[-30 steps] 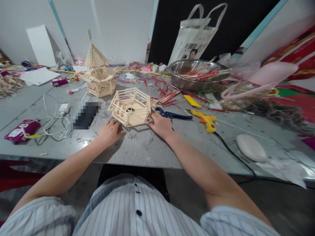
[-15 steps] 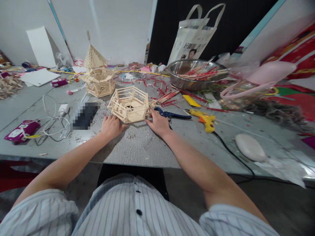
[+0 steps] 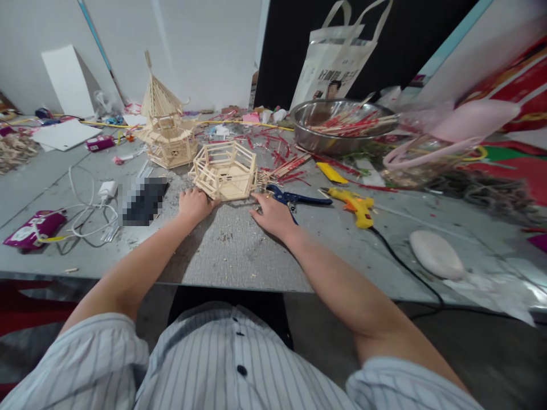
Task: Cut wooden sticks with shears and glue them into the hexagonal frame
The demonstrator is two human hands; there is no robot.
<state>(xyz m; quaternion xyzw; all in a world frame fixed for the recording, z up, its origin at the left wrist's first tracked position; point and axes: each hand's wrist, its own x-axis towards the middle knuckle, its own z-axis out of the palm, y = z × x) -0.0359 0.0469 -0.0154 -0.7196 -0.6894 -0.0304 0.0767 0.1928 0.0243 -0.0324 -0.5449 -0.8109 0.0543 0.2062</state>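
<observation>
Our left hand (image 3: pixel 195 205) rests at the near-left edge of the many-sided stick frame (image 3: pixel 234 177), its grip unclear to us; our right hand (image 3: pixel 272 214), thumb and fingers parted, lies by the near-right corner. We seem to be positioning the railed frame on the scuffed grey tabletop (image 3: pixel 233 250); shifting it calls for light, even pressure. Behind stands a slatted, pointed pavilion (image 3: pixel 159 102).

Prob. craft wkshp (glue gun (image 3: pixel 361 213), stick frame (image 3: pixel 231 175))

We see matt, bare-looking wood in the railed frame (image 3: pixel 237 187) and the pagoda model (image 3: pixel 160 102), smooth shiny metal in the bowl (image 3: pixel 316 140), plastic on the glue gun (image 3: pixel 361 212), and a rough-looking, faintly glossy worktop (image 3: pixel 231 245)
</observation>
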